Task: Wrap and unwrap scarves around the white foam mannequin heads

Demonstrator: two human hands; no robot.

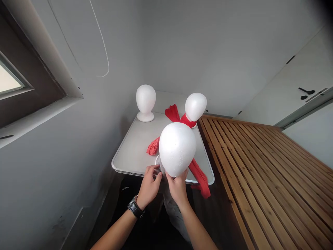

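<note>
My hands hold a white foam mannequin head point(177, 149) tilted over the table's near edge. My left hand point(148, 185) grips its neck and round base, and my right hand point(178, 187) cups the lower side. A red cloth point(200, 177) runs out from behind the held head and hangs over the table's front right edge. Another foam head point(195, 107) stands tilted at the back, with red cloth point(172, 113) wrapped around its neck. A third foam head point(146, 99) stands upright on its base at the back left, bare of cloth.
The objects stand on a light grey folding table point(135, 146) with a metal rim. A slatted wooden bench point(260, 173) runs along its right side. A grey wall point(65, 173) rises on the left, beneath a window point(7, 80). A black wristwatch point(135, 207) sits on my left wrist.
</note>
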